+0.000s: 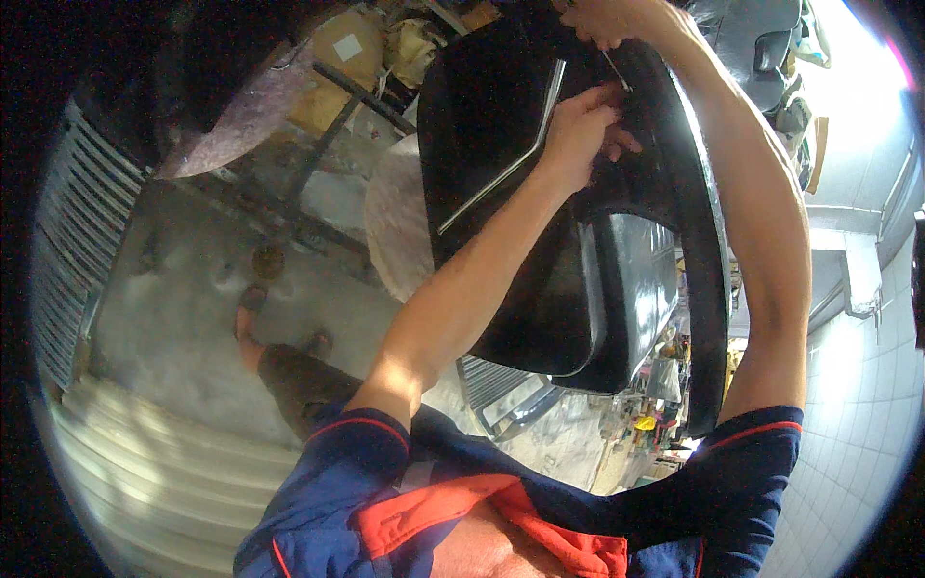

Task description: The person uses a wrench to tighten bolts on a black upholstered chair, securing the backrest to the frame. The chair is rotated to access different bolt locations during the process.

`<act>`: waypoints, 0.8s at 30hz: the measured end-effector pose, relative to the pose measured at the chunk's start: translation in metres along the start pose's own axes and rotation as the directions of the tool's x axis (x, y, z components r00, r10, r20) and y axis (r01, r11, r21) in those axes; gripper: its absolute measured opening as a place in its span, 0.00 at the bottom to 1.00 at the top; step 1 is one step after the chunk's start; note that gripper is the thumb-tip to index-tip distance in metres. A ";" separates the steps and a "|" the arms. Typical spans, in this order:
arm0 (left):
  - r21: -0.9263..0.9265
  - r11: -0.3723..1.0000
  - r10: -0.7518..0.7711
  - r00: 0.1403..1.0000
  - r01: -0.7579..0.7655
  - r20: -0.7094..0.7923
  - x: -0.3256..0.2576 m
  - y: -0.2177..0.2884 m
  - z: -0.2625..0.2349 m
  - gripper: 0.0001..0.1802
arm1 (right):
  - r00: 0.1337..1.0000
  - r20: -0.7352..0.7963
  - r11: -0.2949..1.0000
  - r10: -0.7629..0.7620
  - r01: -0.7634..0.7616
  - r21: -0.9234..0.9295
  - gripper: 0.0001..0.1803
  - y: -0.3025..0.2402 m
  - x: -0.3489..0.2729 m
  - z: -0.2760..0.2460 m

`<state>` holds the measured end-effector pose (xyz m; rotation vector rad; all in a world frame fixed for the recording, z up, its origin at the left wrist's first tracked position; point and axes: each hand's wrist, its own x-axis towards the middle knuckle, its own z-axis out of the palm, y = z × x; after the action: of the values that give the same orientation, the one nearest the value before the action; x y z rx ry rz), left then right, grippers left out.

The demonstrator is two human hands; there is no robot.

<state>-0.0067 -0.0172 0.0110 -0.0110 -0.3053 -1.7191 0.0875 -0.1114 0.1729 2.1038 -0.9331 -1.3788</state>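
Observation:
A large black, smooth-covered chair-like piece [520, 260] fills the middle of the view, with a long curved black rim along its right side. A thin, bent silver strip [501, 178] runs across its dark face. At the top, my right hand [617, 21] is closed around the upper end of a thin metal rod [617, 72], which points down toward my left hand. My left hand [583, 130] is at the inside of the rim, thumb and index finger drawn together by the rod's tip, the other fingers curled. What those fingers pinch, if anything, is hidden.
Round pale mottled panels [246, 111] and dark metal bars [332, 154] lie at the left on a grey floor [193, 289]. A slatted metal panel [82, 231] stands at the far left. Cluttered shelves [665, 385] and a white tiled wall [858, 414] are at the right.

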 end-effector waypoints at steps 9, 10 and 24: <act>0.052 0.994 0.094 0.992 -0.099 0.082 0.002 -0.008 -0.002 0.25 | 0.907 -0.395 0.989 -0.147 0.134 -0.062 0.13 0.037 0.024 0.051; 0.060 0.992 0.108 0.993 -0.111 0.050 0.002 -0.008 -0.002 0.24 | 0.907 -0.418 0.995 -0.055 0.087 0.058 0.13 0.032 0.017 0.049; 0.148 0.982 0.111 0.993 -0.116 0.037 0.001 -0.006 -0.001 0.15 | 0.821 -0.519 0.907 0.240 0.001 0.421 0.11 -0.037 -0.091 0.040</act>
<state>-0.0127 -0.0178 0.0085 0.0560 -0.4460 -1.5804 0.0369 -0.0196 0.1873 2.4874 -1.1293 -0.4467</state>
